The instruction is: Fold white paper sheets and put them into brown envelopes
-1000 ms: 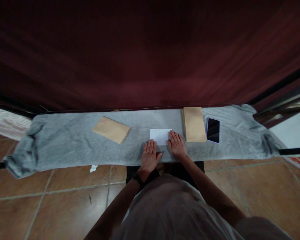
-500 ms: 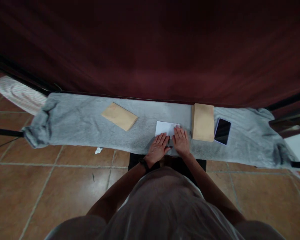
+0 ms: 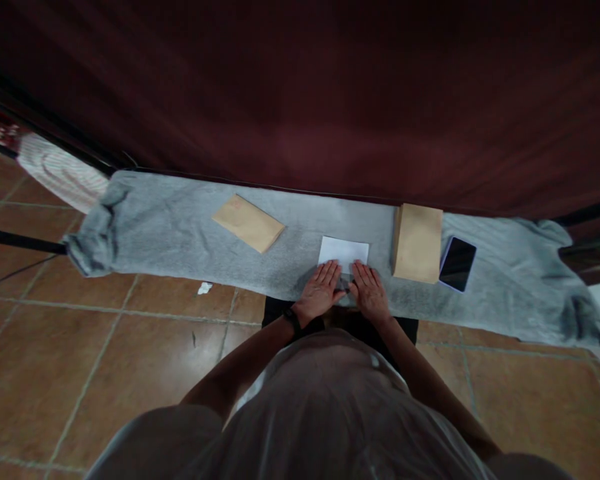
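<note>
A white sheet of paper (image 3: 344, 249) lies on the grey cloth in front of me. My left hand (image 3: 321, 291) rests flat with its fingertips on the paper's near left part, fingers stretched out. On the near right part lies my right hand (image 3: 370, 291), also flat with straight fingers. The paper's near edge is partly hidden under the fingers. To the right of my right hand stands a stack of brown envelopes (image 3: 419, 243). Off to the left, a single brown envelope (image 3: 249, 223) lies at a slant.
A phone (image 3: 458, 264) with a dark screen lies right of the stack. Grey cloth (image 3: 170, 233) covers the long narrow bench. A dark red curtain (image 3: 300, 100) hangs along the far side. A white scrap (image 3: 205, 288) is on the tiled floor (image 3: 155, 347).
My right hand has drawn back from the paper's far right corner to its near part. The whole view has shifted slightly, with the bench things appearing further right.
</note>
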The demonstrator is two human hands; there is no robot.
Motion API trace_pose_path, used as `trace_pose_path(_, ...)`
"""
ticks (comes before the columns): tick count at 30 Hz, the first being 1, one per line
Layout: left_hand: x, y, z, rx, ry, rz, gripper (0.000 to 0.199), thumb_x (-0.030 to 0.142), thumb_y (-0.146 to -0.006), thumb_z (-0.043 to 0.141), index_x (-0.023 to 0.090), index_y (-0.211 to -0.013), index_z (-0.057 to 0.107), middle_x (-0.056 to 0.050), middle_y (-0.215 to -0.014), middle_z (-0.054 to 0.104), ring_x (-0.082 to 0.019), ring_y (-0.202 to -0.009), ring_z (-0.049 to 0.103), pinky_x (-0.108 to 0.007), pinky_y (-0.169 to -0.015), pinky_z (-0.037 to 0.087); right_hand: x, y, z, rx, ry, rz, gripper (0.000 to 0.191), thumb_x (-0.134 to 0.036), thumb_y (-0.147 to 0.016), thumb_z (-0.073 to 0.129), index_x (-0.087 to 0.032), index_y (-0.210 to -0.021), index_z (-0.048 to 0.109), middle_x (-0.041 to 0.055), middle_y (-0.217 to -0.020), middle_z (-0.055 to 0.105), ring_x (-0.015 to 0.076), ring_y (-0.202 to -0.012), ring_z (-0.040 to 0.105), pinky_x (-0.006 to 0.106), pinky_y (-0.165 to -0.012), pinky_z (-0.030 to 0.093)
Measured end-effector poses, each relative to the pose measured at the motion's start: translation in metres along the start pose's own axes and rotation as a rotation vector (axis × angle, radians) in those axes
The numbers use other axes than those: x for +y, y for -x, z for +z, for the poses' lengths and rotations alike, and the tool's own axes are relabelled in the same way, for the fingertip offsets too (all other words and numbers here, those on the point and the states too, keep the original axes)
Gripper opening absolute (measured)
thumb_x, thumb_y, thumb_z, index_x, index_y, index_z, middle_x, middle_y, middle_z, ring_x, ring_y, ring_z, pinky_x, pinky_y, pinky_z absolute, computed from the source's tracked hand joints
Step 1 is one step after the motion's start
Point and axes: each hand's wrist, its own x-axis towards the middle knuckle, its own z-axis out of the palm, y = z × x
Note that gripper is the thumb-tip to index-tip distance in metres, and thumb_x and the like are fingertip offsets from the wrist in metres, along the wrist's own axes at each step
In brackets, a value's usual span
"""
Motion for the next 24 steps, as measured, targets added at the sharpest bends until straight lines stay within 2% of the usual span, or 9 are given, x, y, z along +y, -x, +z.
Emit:
trace_pose_path(7, -0.009, 0.004, -0.001, 0.039, -0.010, -0.087, 0.068, 0.049, -0.103, 0.037, 0.004, -0.154, 0.035, -0.019, -0.162, 0.033, -0.027, -0.154, 0.023, -0.046, -0.127, 0.019, 0.004, 0.009, -0.004, 0.047, 0.028, 0.042, 0.058, -0.037, -0.107, 0.037, -0.014, -0.159, 0.030, 0.0136, -0.161, 0.038, 0.0262, -0.149, 0.035, 0.049, -0.123, 0.026)
trace_pose_path(11, -0.003, -0.018, 0.002, 0.064, -0.001, -0.092, 0.064, 0.044, -0.104, 0.032, 0.003, -0.153, 0.036, -0.020, -0.160, 0.036, -0.026, -0.153, 0.025, -0.046, -0.127, 0.020, 0.001, 0.007, -0.005, 0.060, 0.031, 0.053, 0.056, -0.036, -0.107, 0.039, -0.015, -0.158, 0.031, 0.0128, -0.160, 0.040, 0.0253, -0.148, 0.037, 0.048, -0.123, 0.026)
trace_pose_path(16, 0.001, -0.057, 0.008, 0.055, 0.023, -0.079, 0.062, 0.037, -0.104, 0.032, 0.005, -0.156, 0.030, -0.017, -0.164, 0.029, -0.025, -0.155, 0.020, -0.045, -0.127, 0.020, 0.000, 0.006, -0.006, 0.068, 0.046, 0.051, 0.055, -0.035, -0.107, 0.039, -0.014, -0.157, 0.033, 0.0128, -0.158, 0.042, 0.0249, -0.147, 0.038, 0.047, -0.123, 0.026)
trace_pose_path(19, -0.008, -0.068, 0.010, 0.060, 0.013, -0.112, 0.062, 0.037, -0.104, 0.030, 0.005, -0.157, 0.027, -0.017, -0.165, 0.027, -0.025, -0.155, 0.018, -0.046, -0.127, 0.020, 0.000, 0.005, -0.006, 0.060, 0.050, 0.042, 0.055, -0.034, -0.107, 0.039, -0.014, -0.158, 0.032, 0.0130, -0.158, 0.043, 0.0249, -0.147, 0.038, 0.048, -0.123, 0.026)
trace_pose_path(24, -0.029, -0.067, 0.009, 0.077, -0.021, -0.183, 0.064, 0.038, -0.104, 0.030, 0.003, -0.157, 0.027, -0.018, -0.165, 0.026, -0.027, -0.155, 0.018, -0.048, -0.126, 0.020, -0.001, 0.006, -0.007, 0.066, 0.045, 0.048, 0.056, -0.033, -0.106, 0.039, -0.014, -0.158, 0.031, 0.0126, -0.158, 0.042, 0.0250, -0.147, 0.038, 0.047, -0.123, 0.026)
